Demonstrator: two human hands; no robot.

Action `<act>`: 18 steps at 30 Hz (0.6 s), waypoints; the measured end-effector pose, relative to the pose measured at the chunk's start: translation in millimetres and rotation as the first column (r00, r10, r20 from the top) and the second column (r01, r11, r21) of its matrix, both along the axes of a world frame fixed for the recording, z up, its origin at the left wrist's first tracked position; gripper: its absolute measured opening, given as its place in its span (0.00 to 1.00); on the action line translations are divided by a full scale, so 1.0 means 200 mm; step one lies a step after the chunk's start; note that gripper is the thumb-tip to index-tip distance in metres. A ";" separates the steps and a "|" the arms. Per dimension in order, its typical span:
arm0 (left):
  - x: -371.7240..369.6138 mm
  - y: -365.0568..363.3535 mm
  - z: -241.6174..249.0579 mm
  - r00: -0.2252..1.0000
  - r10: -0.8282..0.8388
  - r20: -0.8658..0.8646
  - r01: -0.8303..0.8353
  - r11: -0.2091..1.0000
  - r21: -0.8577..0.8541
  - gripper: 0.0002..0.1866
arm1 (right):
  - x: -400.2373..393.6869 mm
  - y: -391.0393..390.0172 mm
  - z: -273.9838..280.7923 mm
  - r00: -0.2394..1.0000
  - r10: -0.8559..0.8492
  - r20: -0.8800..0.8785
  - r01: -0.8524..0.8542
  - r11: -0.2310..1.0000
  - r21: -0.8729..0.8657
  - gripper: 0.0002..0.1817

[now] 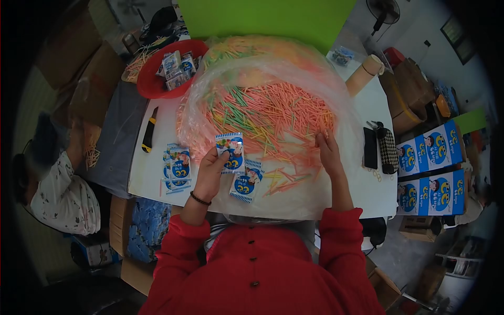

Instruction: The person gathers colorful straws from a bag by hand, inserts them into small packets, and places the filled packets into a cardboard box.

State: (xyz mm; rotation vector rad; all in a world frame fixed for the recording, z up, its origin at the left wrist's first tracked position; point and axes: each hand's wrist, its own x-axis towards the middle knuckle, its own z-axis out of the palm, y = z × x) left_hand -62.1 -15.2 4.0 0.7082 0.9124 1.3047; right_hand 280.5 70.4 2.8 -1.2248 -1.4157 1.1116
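Observation:
A small blue and white packet [235,149] is gripped upright in my left hand [211,169], thumb across its front. More such packets lie on the table just right of that hand [245,185] and in a small pile to its left [177,167]. My right hand [329,149] is at the right side of a large heap of thin pink, green and yellow sticks [278,107] in a clear plastic bag [336,89]. Its fingers are pressed together at the sticks; what they hold, if anything, is too small to tell.
A red bowl [148,79] of packets and a yellow-black cutter [149,131] are on the left. At right lie a dark phone [370,148], a checkered pouch [387,152] and a tan bottle [362,76]. Blue and white boxes [433,194] stand beyond. Another person [68,194] is at far left.

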 end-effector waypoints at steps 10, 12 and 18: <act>0.02 -0.01 -0.01 0.999 -0.002 0.034 0.005 0.997 -0.073 0.12 | -0.09 -0.17 -0.02 0.181 0.032 0.983 -0.518 0.853 0.068 0.06; 0.04 0.00 0.00 0.997 -0.029 0.065 0.035 0.995 -0.089 0.12 | -0.07 -0.12 -0.07 0.329 -0.209 0.921 -0.464 0.813 0.351 0.06; 0.03 0.00 0.00 0.999 -0.049 0.013 0.050 0.994 -0.095 0.13 | -0.09 -0.01 -0.09 0.996 0.088 -0.020 -0.086 0.993 0.076 0.01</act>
